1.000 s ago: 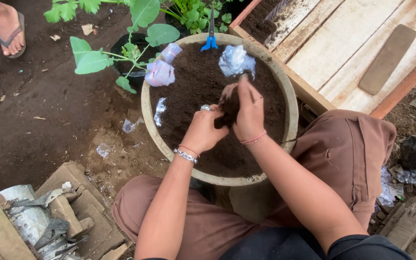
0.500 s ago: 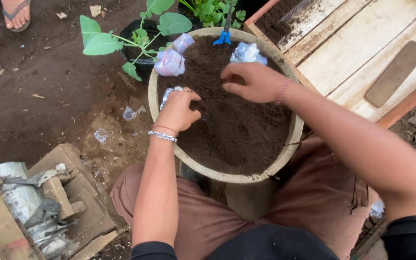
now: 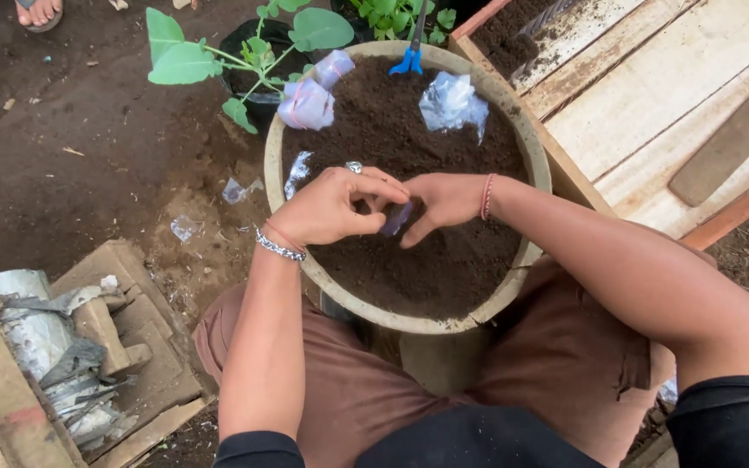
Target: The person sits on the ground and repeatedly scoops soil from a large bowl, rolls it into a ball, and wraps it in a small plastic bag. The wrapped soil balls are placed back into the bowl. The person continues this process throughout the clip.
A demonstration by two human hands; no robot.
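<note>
Over the round pot (image 3: 526, 147) full of dark soil (image 3: 426, 260), left hand (image 3: 331, 208) and right hand (image 3: 444, 201) close together, fingers pinching one small pale purple plastic piece (image 3: 394, 220) between them, crumpled clear plastic (image 3: 452, 102) behind, green seedling (image 3: 244, 56) beside the rim.

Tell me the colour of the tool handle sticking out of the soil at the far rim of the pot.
Bright blue handle, seen in the head view.

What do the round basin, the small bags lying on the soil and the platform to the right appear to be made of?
Round basin: probably cement or stone, going by its thick, matte, greyish-tan rim. Small bags: thin clear plastic film, crinkled and glinting. Platform: pale, weathered wooden planks with visible seams, unpainted apart from a reddish edge.
</note>
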